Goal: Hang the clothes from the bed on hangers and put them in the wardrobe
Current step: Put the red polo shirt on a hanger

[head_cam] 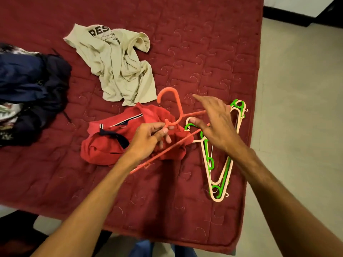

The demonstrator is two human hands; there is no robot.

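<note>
My left hand [148, 136] pinches a coral plastic hanger [176, 108] at its neck, holding it over a crumpled red polo shirt [107, 145] on the bed. The hanger's hook points away from me and its bar slants down to the left. My right hand [213, 123] hovers over the hanger's right arm with fingers loosely spread, gripping nothing that I can see. Under and right of that hand lies a pile of cream and green hangers [220, 173]. A beige T-shirt [118, 65] with dark lettering lies crumpled further back.
The bed has a maroon quilted cover [204, 43]. A heap of dark navy and patterned clothes [27, 93] sits at the left edge. Pale tiled floor [297, 89] runs along the bed's right side, with a dark skirting at the far right.
</note>
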